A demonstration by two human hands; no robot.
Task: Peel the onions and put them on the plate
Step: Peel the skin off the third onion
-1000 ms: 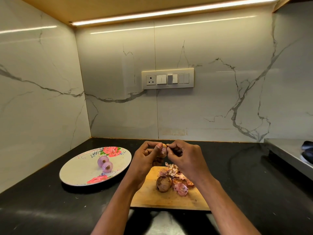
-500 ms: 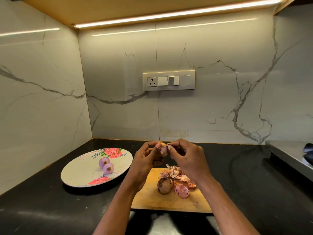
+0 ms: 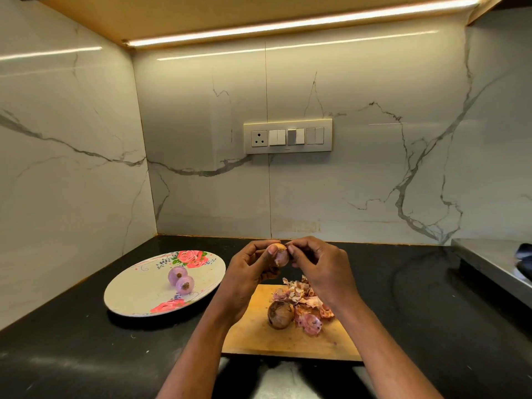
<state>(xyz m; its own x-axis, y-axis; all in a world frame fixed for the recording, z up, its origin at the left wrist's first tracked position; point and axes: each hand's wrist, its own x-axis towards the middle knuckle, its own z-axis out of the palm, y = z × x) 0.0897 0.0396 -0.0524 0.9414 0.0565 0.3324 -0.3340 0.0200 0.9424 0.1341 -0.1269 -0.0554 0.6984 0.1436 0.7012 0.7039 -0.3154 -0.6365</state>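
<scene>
A dark surface was seen running into a marble-walled corner, with a switch panel set in the back wall. To the left of the hands a flowered plate was laid flat, and two peeled onions, touching each other, were carried on it. A wooden cutting board was placed just beside the plate, nearer the person.

On the board an unpeeled onion was left lying, with a heap of loose skins against its right side.

Above the far edge of the board a third onion was held up. It was gripped by the left hand, thumb on its near face and fingers curled behind. At its top, a bit of skin appeared to be pinched by the thumb and fingertips of the right hand, the other fingers being curled.

The task was judged about half done: two onions plated, one half-bared, one untouched.

Risks were judged as follows. The dry skin could be torn off in a small flake if pulled too sharply, so that patches would be left behind. The smooth bared bulb could be squeezed out of the left hand's grip and dropped onto the skins or rolled away. Scraps could be carried to the plate if clinging skin were not shed first.
</scene>
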